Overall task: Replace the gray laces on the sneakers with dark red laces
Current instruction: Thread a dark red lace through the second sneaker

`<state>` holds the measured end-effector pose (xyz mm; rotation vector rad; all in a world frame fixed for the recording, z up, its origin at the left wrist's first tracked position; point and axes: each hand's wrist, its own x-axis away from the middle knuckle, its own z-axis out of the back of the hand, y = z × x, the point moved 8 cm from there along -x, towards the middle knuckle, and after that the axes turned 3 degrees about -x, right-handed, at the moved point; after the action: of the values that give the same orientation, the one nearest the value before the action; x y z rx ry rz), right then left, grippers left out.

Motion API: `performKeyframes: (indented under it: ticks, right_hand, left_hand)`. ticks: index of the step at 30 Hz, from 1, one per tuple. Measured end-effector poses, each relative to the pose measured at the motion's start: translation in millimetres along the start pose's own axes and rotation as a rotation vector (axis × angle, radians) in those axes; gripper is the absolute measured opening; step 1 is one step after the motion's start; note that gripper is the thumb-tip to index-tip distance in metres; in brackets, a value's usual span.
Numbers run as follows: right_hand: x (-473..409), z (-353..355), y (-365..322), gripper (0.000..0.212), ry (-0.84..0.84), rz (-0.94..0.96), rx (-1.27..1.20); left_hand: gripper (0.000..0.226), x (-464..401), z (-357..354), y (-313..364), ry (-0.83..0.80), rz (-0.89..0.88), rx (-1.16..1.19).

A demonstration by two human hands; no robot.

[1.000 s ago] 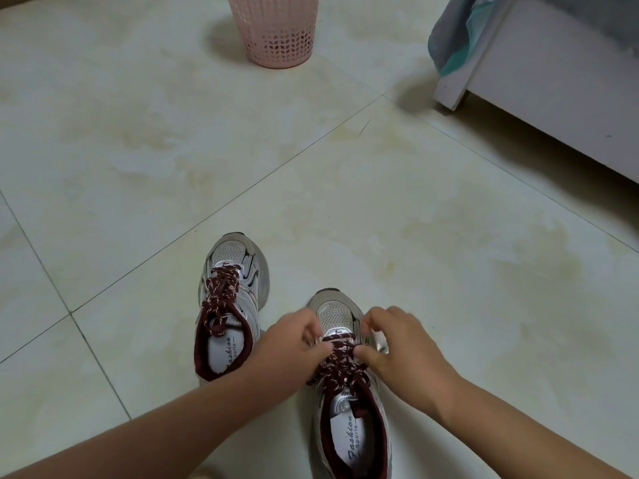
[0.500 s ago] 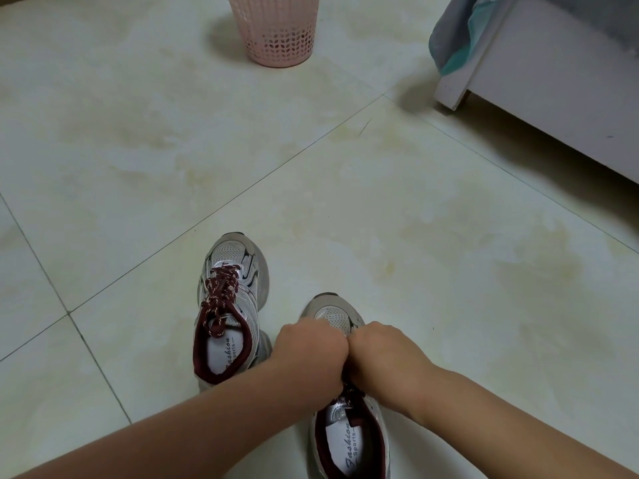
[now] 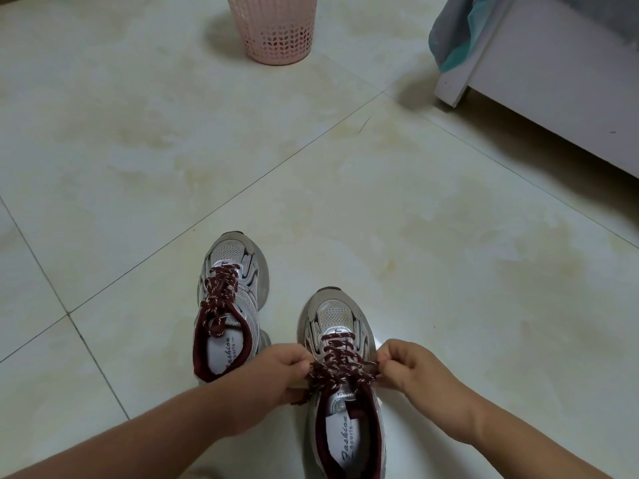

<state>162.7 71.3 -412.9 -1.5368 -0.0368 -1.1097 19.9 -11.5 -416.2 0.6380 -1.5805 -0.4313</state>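
Hands (image 3: 273, 371) parted, pulling dark red laces (image 3: 340, 369) sideways

My left hand (image 3: 276, 371) and right hand (image 3: 411, 369) sit apart, fingers curled, each pinching something between thumb and fingertips.

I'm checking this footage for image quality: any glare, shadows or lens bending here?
Head view: soft indoor light; a bright glare patch on the floor beside the right sneaker; the pink basket casts a shadow to its left; the bed frame shades the tiles beneath; tile seams bow slightly, wide-angle; focus sharp.
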Motion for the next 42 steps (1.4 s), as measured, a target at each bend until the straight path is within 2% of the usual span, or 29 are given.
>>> performKeyframes:
  ticks: [3, 5, 7, 11, 13, 15, 17, 19, 22, 24, 26, 28, 31, 33, 35, 36, 39, 40, 42]
  right_hand:
    - [-0.7, 1.3, 5.6, 0.015, -0.008, -0.043, -0.044]
    - [-2.6, 3.2, -2.0, 0.016, 0.006, -0.031, 0.011]
    - [-5.3, 8.3, -19.5, 0.019, 0.063, 0.034, 0.137]
    - [-8.6, -2.8, -52.9, 0.024, 0.068, 0.12, 0.602]
    - [-13.8, -12.5, -54.1, 0.027, 0.011, 0.096, 0.75]
    - [-18.0, -14.5, -49.1, 0.024, -0.03, 0.056, 0.734]
    - [-19.7, -10.0, -39.0, 0.025, -0.038, 0.012, 0.585]
    - [-17.7, -2.3, -29.2, 0.029, -0.009, -0.032, 0.31]
    - [-10.2, 4.2, -14.3, 0.031, 0.017, -0.119, -0.123]
    - [-5.4, 4.8, -8.5, 0.033, 0.028, -0.147, -0.273]
    - [-3.1, 6.0, -3.8, 0.034, 0.038, -0.161, -0.364]
    - [-4.6, 8.4, -6.7, 0.031, 0.046, -0.115, -0.279]
    - [-8.4, 7.4, -24.0, 0.028, 0.042, 0.007, 0.119]
    - [-10.6, -0.6, -35.3, 0.027, 0.012, 0.073, 0.386]
    - [-13.1, -5.3, -40.0, 0.028, 0.024, 0.109, 0.513]
    - [-13.8, -2.4, -39.0, 0.03, 0.059, 0.1, 0.444]
    - [-11.2, 9.8, -21.2, 0.034, 0.141, -0.034, -0.041]
    - [-10.3, 10.7, -16.3, 0.032, 0.145, -0.052, -0.096]
    - [-6.2, 11.1, -19.4, 0.023, 0.159, 0.0, 0.044]
  left_hand:
    - [0.025, 3.3, -3.5, 5.4, -0.084, -0.006, 0.199]
    - [0.024, -0.5, -0.6, 9.0, -0.054, -0.02, 0.122]
    - [0.021, -4.2, 2.7, 21.5, 0.034, -0.086, -0.179]
    - [0.028, -6.2, -16.6, 61.1, 0.146, -0.353, -1.011]
    - [0.032, -9.7, -26.5, 66.6, 0.125, -0.414, -1.158]
    - [0.037, -14.9, -24.9, 64.6, 0.111, -0.408, -1.132]
    - [0.036, -18.1, -13.0, 58.3, 0.126, -0.344, -0.96]
    - [0.032, -18.3, -1.2, 46.8, 0.112, -0.254, -0.673]
    - [0.031, -14.5, 5.5, 25.9, 0.005, -0.115, -0.141]
    - [0.031, -11.4, 6.1, 14.9, -0.038, -0.058, 0.061]
    - [0.031, -9.8, 4.4, 9.5, -0.061, -0.047, 0.159]
    - [0.031, -11.2, 5.2, 10.2, -0.028, -0.056, 0.142]
    - [0.035, -14.7, 7.9, 29.3, 0.11, -0.191, -0.298]
    - [0.037, -14.9, -0.4, 41.8, 0.148, -0.282, -0.613]
    - [0.037, -17.1, -4.1, 40.8, 0.16, -0.301, -0.7]
    - [0.037, -19.6, -2.2, 36.6, 0.153, -0.282, -0.629]
    - [0.031, -18.8, 5.4, 22.9, 0.111, -0.152, -0.257]
    - [0.029, -17.1, 6.8, 22.4, 0.122, -0.144, -0.241]
    - [0.021, -12.9, 6.6, 29.6, 0.195, -0.208, -0.427]
